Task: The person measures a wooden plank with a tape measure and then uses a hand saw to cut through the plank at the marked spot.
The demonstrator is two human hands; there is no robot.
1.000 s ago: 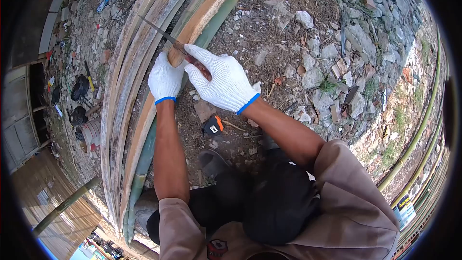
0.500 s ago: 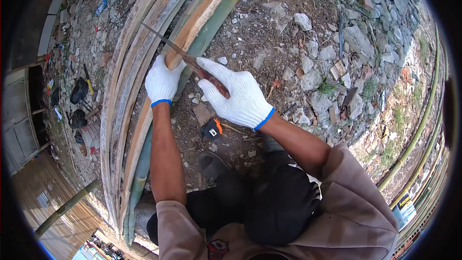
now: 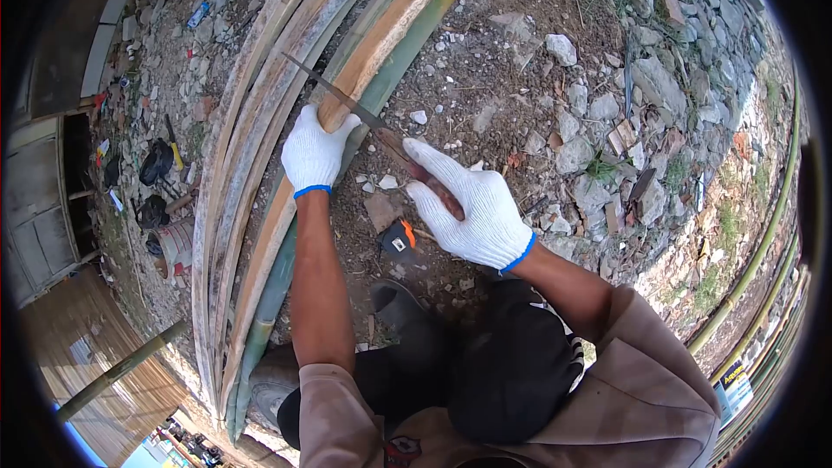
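My right hand (image 3: 472, 204), in a white knit glove with a blue cuff, is closed round the wooden handle of a narrow saw (image 3: 334, 93). Its blade points up and left, lying across a split bamboo strip (image 3: 381, 39). My left hand (image 3: 314, 149), gloved the same way, grips that strip just below the blade, its fingers wrapped round the side. A green bamboo pole (image 3: 407, 50) runs along the strip's right side. More pale split strips (image 3: 251, 113) curve to the left of my left hand.
An orange and black tape measure (image 3: 399, 241) lies on the dirt between my arms. Broken stones (image 3: 652, 82) spread at the right. Long bamboo poles (image 3: 754, 251) lie at the far right. Black bags (image 3: 156, 163) and a sack (image 3: 176, 245) are at the left.
My right hand and the saw have moved down and to the right, with the blade still across the strip. The whole view has also shifted slightly.
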